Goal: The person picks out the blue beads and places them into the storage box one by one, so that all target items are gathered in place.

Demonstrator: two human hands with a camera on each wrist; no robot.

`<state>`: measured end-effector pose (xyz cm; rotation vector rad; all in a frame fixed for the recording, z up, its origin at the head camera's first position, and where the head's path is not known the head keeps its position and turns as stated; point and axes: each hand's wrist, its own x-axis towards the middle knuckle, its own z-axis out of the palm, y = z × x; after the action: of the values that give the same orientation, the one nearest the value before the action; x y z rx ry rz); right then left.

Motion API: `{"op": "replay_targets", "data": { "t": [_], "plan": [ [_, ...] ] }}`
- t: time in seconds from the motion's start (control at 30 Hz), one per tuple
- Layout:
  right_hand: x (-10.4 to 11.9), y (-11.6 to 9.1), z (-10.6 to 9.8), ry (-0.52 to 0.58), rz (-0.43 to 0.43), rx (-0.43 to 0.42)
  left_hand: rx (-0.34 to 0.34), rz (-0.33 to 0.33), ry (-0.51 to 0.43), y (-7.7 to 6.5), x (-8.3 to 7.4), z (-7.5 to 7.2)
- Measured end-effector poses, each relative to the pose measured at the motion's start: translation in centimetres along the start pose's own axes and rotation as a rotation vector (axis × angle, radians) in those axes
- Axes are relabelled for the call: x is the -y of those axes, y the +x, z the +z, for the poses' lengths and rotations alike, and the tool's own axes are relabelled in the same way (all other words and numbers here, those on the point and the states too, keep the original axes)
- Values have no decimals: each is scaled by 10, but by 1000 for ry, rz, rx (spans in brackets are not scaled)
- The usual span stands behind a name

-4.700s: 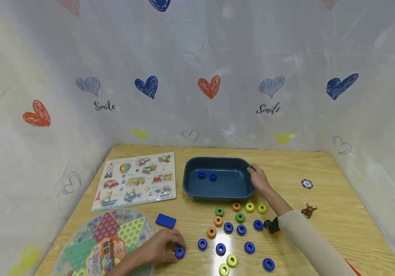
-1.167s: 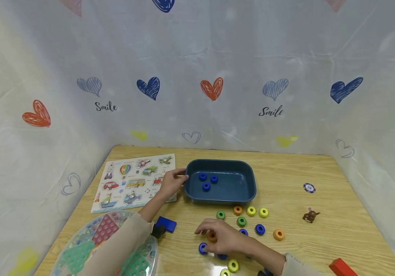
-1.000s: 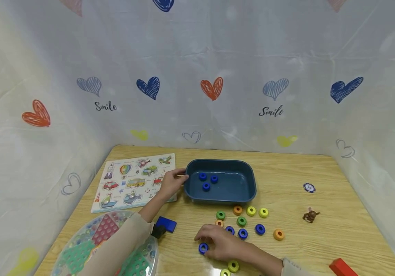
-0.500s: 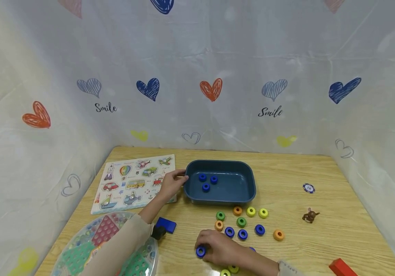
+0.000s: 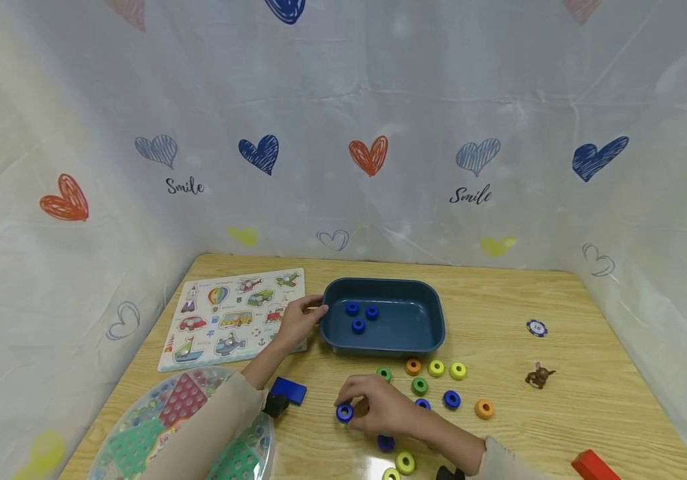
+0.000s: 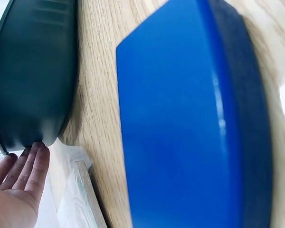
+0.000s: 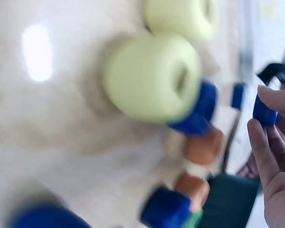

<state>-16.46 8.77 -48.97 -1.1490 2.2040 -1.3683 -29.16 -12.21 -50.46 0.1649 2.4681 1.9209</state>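
A dark blue plastic tray (image 5: 406, 327) stands at the back middle of the table with three blue rings inside, one of them a blue ring (image 5: 358, 325). My left hand (image 5: 298, 323) holds the tray's left rim; the left wrist view shows several fingers (image 6: 33, 168) against its end wall. My right hand (image 5: 382, 407) pinches a blue ring (image 5: 344, 413) between thumb and fingers, in front of the tray. In the right wrist view that blue ring (image 7: 264, 113) is clear of the table. Near my right hand lie more rings: blue (image 5: 452, 400), green (image 5: 420, 386), yellow (image 5: 405, 463) and orange (image 5: 484, 409).
A picture puzzle board (image 5: 235, 320) lies back left, a round marble game (image 5: 178, 413) front left under my left sleeve. A blue block (image 5: 288, 391) sits by my left wrist. At right are a poker chip (image 5: 537, 328), a brown animal figure (image 5: 539, 375) and a red block (image 5: 594, 465).
My right hand has taken hold of a blue ring and lifted it slightly away from me. Seconds earlier my right hand held the tray and my left a ring; the tray has gained one ring.
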Motion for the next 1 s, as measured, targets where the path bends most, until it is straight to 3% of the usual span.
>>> {"op": "replay_targets", "data": {
  "t": [0.07,0.3,0.47,0.6,0.83,1.0],
  "plan": [
    [4,5,-9,37,31,-35,-1,1,2,0,1,0],
    [2,22,-44,-14,54,-163,19,9,-29,-2,-1,-2],
    [-10,30,-68,20,94,-233,45,22,-14,-11,-18,-3],
    [-24,36,-82,-53,128,-290,47,35,10,-17,-30,-3],
    [-47,45,-95,-255,187,-310,8,21,-25,-6,-4,0],
    [-61,49,-97,-329,224,-306,-18,4,6,-6,-1,1]
  ]
}}
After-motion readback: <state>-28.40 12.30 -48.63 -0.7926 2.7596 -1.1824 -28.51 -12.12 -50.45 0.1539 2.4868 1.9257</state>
